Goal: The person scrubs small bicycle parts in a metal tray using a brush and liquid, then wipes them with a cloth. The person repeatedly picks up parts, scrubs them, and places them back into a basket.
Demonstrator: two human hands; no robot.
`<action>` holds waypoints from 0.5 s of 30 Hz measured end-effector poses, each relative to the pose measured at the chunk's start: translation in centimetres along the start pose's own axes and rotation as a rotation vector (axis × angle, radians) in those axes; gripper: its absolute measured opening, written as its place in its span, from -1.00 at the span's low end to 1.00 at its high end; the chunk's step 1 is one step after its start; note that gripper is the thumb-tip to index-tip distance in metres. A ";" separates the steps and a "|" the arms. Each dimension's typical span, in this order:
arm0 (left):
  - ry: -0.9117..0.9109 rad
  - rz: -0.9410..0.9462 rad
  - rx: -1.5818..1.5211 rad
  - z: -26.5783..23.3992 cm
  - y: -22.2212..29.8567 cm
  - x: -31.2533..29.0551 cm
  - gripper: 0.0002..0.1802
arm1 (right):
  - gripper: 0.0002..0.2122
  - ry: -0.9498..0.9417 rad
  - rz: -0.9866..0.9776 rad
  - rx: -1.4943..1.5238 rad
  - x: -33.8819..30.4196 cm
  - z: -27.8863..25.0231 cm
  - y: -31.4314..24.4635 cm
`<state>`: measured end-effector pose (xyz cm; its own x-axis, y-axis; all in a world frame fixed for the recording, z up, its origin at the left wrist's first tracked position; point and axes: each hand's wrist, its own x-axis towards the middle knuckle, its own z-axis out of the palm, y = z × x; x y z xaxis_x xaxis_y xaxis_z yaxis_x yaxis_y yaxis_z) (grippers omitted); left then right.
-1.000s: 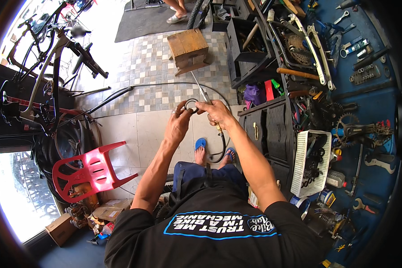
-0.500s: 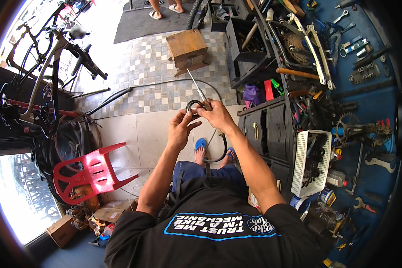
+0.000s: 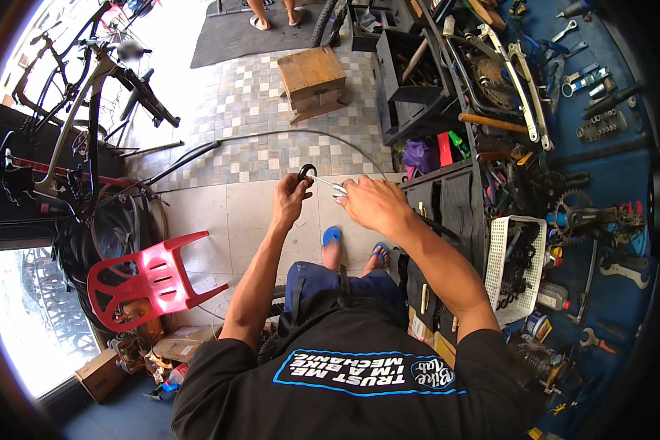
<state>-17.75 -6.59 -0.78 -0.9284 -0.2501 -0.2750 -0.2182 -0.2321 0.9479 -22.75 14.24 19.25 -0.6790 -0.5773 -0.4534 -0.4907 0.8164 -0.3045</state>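
My left hand point(image 3: 291, 201) pinches a small black ring-shaped part point(image 3: 306, 171) between thumb and fingers, in front of my body. From the right, my right hand point(image 3: 375, 205) is wrapped round a silver air blow gun point(image 3: 339, 189). Its thin metal nozzle points left, with the tip at the ring's opening; whether they touch I cannot tell. Most of the gun's body is hidden under my fingers.
A wooden stool point(image 3: 312, 81) stands ahead on the tiles, with a dark hose point(image 3: 271, 134) lying nearby. A pink plastic chair point(image 3: 154, 282) is at left, beside bike frames point(image 3: 88, 110). Drawers, a white basket point(image 3: 517, 271) and wall tools line the right.
The blow gun's nozzle has swung from pointing ahead to pointing left at the ring. My right hand has moved right, off the ring, which now stays in my left hand alone.
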 end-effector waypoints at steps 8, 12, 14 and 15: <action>0.013 0.032 0.178 0.0 -0.6 0.5 -0.80 | -0.64 -0.013 -0.055 -0.085 1.3 -1.6 -1.7; 0.062 0.112 0.453 0.0 0.2 -0.2 -0.80 | -0.65 0.046 -0.020 -0.027 1.4 -1.8 -2.2; 0.094 0.183 0.618 -0.2 0.7 -0.6 -0.80 | -0.66 0.031 0.028 -0.045 1.4 -2.2 -2.4; 0.108 0.229 0.650 -0.2 0.9 -0.9 -0.81 | -0.65 0.023 0.000 -0.044 1.4 -2.0 -2.3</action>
<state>-17.04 -6.73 0.27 -0.9446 -0.3258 -0.0391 -0.1876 0.4385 0.8789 -23.72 11.52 21.01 -0.6914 -0.5776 -0.4340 -0.5134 0.8154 -0.2673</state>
